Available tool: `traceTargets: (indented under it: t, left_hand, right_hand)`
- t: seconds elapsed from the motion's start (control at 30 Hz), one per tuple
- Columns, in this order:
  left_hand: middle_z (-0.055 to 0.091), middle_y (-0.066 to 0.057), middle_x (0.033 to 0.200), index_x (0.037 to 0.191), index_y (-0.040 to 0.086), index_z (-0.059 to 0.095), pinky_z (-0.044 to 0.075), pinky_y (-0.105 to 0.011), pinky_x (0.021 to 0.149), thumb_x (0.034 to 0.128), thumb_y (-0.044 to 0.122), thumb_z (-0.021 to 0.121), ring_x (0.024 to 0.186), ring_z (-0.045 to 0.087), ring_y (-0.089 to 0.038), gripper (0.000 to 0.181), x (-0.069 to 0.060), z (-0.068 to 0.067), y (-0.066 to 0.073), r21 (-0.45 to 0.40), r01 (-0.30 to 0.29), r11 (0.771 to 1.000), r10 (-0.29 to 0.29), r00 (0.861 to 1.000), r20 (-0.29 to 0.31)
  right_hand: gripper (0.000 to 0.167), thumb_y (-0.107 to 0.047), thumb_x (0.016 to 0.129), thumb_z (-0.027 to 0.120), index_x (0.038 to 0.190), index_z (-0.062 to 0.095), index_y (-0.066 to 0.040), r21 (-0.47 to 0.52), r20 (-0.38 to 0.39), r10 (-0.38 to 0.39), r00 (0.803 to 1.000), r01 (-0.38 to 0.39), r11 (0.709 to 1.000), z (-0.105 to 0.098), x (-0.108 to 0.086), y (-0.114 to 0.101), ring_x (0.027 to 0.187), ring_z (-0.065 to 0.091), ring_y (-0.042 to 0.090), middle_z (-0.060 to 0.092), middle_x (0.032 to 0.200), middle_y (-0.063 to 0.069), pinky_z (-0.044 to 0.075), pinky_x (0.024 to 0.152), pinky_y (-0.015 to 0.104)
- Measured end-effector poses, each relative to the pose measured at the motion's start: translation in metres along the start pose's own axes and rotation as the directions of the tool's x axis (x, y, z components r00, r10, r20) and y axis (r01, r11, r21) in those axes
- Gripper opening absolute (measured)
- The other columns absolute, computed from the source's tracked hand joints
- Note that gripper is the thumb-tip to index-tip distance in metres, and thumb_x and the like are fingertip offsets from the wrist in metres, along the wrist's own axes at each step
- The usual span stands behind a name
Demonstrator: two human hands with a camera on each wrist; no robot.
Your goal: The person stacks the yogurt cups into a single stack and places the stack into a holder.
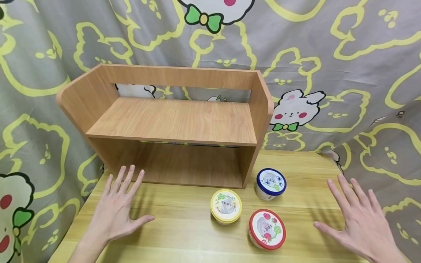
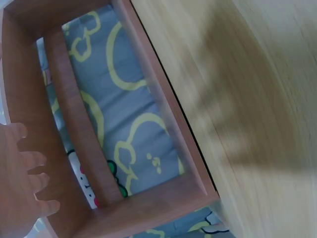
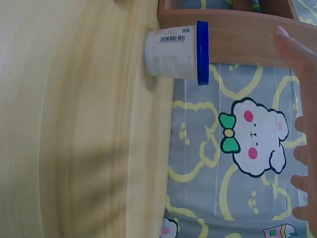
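Note:
Three lidded cups stand on the table: a yellow-lidded cup [image 1: 226,206], a red-lidded cup [image 1: 267,229] and a blue-lidded cup [image 1: 271,183], which the right wrist view also shows side-on as a blue-lidded cup [image 3: 173,53]. The left hand [image 1: 116,210] is spread with straight fingers over the table, left of the cups and in front of the shelf's left part, holding nothing. To the right of the cups, the right hand [image 1: 360,219] hovers with fingers spread, also holding nothing. Each wrist view shows part of a hand [image 2: 20,183], [image 3: 302,119] at its edge.
A two-level wooden shelf [image 1: 174,118] stands at the back left of the wooden table [image 1: 177,237], with nothing visible on its boards. Patterned grey curtain [image 1: 296,33] hangs behind and at both sides. The blue-lidded cup stands close to the shelf's right side panel.

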State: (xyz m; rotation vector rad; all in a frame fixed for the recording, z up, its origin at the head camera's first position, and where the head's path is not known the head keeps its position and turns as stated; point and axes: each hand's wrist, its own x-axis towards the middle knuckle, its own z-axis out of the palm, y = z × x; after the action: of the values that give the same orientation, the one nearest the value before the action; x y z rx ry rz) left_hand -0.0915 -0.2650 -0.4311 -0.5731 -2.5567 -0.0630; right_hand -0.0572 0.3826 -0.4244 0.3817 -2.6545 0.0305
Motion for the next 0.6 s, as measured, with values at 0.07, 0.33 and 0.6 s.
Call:
traceTargets:
  t: [0.07,0.33,0.6]
  left_hand:
    - [0.014,-0.015,0.178,0.169,0.016,0.024,-0.01,-0.043,0.137,0.0849,0.098,0.031,0.168,-0.005,-0.024,0.118,0.0,0.0,0.002,0.002,0.001,1.0,-0.001,1.0,-0.001]
    - [0.015,-0.015,0.178,0.168,0.013,0.025,-0.013,-0.037,0.136,0.0824,0.095,0.046,0.168,-0.006,-0.023,0.12,0.003,0.005,0.01,-0.044,-0.014,0.999,0.014,1.0,0.01]
    - [0.021,-0.014,0.177,0.169,0.013,0.022,-0.011,-0.029,0.135,0.0814,0.094,0.049,0.168,-0.004,-0.019,0.122,0.006,0.015,0.025,-0.118,-0.036,0.992,0.039,0.999,0.023]
  right_hand:
    - [0.135,-0.089,0.065,0.073,0.17,0.022,-0.022,0.003,-0.002,-0.004,1.0,0.004,1.0,0.0,0.0,-0.002,0.169,-0.003,0.025,0.012,0.18,0.005,-0.01,0.136,0.055]
    - [0.13,-0.082,0.068,0.076,0.169,0.024,-0.019,0.042,-0.019,-0.035,0.999,0.035,0.998,0.002,0.0,-0.01,0.169,-0.001,0.024,0.009,0.18,0.003,-0.011,0.137,0.047]
    - [0.127,-0.068,0.069,0.085,0.168,0.027,-0.015,0.116,-0.01,-0.082,0.997,0.082,0.99,0.007,-0.001,-0.021,0.167,-0.002,0.012,0.014,0.18,0.004,-0.01,0.134,0.024]
